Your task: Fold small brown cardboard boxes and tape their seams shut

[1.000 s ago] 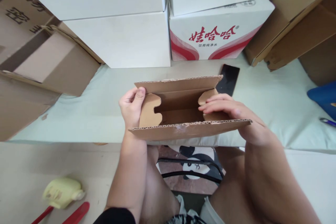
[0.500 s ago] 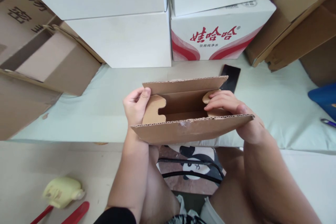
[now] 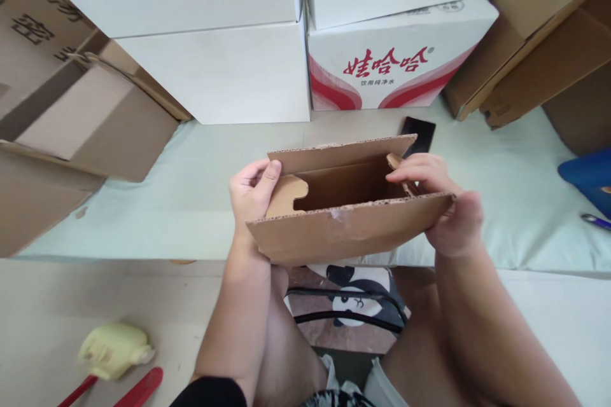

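Observation:
A small brown cardboard box (image 3: 341, 235) is held between my hands over the front edge of the pale green covered surface, its top open toward me. My left hand (image 3: 254, 191) grips the left end, with the thumb on the corner by the back flap. Beside that thumb lies the notched left end flap (image 3: 285, 194), folded partly over the opening. My right hand (image 3: 442, 203) is closed on the right end, with fingers at the raised right end flap (image 3: 395, 162) and the thumb outside the front flap's corner. The box's inside is dark.
Stacked white boxes (image 3: 214, 76) and a red-printed white carton (image 3: 382, 70) stand at the back. A black phone (image 3: 420, 133) lies behind the box. Open brown cartons flank both sides. A blue object (image 3: 587, 181) and a pen (image 3: 596, 222) are at right; a yellow bottle (image 3: 114, 350) is below left.
The right end flap has swung up and outward from the opening, with my right fingers moving along with it. The box has shifted slightly; my left hand keeps its hold.

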A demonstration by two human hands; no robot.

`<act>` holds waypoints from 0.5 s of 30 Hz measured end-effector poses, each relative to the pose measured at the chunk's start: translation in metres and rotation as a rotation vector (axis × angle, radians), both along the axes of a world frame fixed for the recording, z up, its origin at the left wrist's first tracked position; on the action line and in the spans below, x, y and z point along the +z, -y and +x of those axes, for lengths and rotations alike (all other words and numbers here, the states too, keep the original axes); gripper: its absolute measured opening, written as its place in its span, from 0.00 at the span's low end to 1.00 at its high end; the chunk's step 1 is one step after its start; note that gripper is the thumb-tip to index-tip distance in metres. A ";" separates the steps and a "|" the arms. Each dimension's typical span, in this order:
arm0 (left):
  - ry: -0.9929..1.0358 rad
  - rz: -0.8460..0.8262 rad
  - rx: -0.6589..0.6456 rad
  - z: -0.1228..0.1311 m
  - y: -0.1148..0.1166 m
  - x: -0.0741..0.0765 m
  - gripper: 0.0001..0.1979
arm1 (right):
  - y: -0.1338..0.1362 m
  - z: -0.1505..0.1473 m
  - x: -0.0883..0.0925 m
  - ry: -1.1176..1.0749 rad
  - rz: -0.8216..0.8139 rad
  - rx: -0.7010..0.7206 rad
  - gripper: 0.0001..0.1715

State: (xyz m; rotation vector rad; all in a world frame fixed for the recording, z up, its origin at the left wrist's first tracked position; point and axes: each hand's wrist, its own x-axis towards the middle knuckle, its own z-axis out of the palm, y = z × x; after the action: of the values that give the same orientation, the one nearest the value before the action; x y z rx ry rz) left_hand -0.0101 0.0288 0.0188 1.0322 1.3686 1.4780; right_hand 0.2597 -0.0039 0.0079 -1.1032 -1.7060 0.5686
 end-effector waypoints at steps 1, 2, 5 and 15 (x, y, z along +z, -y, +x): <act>0.015 -0.013 -0.016 0.001 0.000 0.000 0.22 | 0.000 -0.001 0.001 0.000 0.037 -0.002 0.49; 0.035 -0.028 -0.035 0.001 0.000 0.000 0.22 | 0.001 -0.001 0.001 0.014 0.071 -0.002 0.46; 0.127 -0.061 -0.075 0.003 0.001 0.000 0.19 | 0.001 -0.002 0.006 0.116 0.123 0.000 0.31; 0.087 -0.201 -0.435 -0.011 0.009 0.015 0.27 | 0.004 -0.006 0.016 0.233 0.161 0.108 0.18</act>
State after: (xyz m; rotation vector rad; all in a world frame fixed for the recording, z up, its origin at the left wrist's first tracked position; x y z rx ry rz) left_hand -0.0211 0.0195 0.0335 1.0430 1.1171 1.0308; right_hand 0.2540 -0.0076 0.0236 -0.9968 -1.9859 0.3711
